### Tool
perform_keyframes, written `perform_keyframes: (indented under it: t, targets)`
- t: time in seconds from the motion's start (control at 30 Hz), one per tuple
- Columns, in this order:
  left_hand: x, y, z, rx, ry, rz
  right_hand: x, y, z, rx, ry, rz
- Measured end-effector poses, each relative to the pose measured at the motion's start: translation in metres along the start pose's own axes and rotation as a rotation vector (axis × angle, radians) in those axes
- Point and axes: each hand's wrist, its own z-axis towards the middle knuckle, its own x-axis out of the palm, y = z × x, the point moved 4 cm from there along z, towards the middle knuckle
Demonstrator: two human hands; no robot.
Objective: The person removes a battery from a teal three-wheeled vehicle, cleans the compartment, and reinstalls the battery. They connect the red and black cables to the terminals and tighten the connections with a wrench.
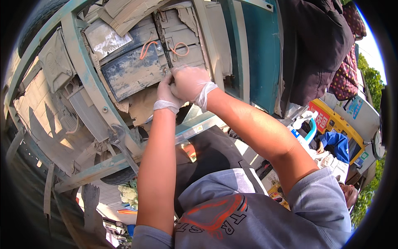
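Head camera view: the gloved left hand (168,93) and gloved right hand (191,81) meet at the lower right corner of a dusty, dark-topped battery (128,76), which sits tilted inside a teal metal frame (81,68). Fingers of both hands are bent and drawn close together by the battery's terminal edge; whatever lies between the fingertips is hidden, so I cannot tell whether either hand grasps anything. Just above them, one orange wire (146,50) bends over the battery's upper right part, and a second orange wire (187,50) loops over the neighbouring grey battery (180,31), across a narrow dark gap. Nearer the body, an open-ended wrench (121,145) lies against the frame, left of the left forearm, below a finned metal box (88,114). At the right hangs a dark jacket (317,50).
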Motion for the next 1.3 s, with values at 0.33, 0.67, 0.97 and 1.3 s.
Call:
perform_keyframes:
  t: [0.33,0.67,0.97,1.3]
  targets:
    - [-0.027,0.036,-0.042,0.143,-0.116,0.123,-0.002,-0.134,0.029,0.021,-0.56,0.315]
    - [0.027,0.045,-0.003,0.845,-0.595,1.771,0.009,-0.127,0.088,-0.285,-0.374,-0.117]
    - [0.056,0.037,0.047,0.799,-0.813,2.037,0.005,-0.139,0.06,-0.114,-0.518,0.425]
    - [0.025,0.063,-0.02,0.225,0.139,0.152,-0.002,-0.098,-0.078,-0.28,-0.424,0.576]
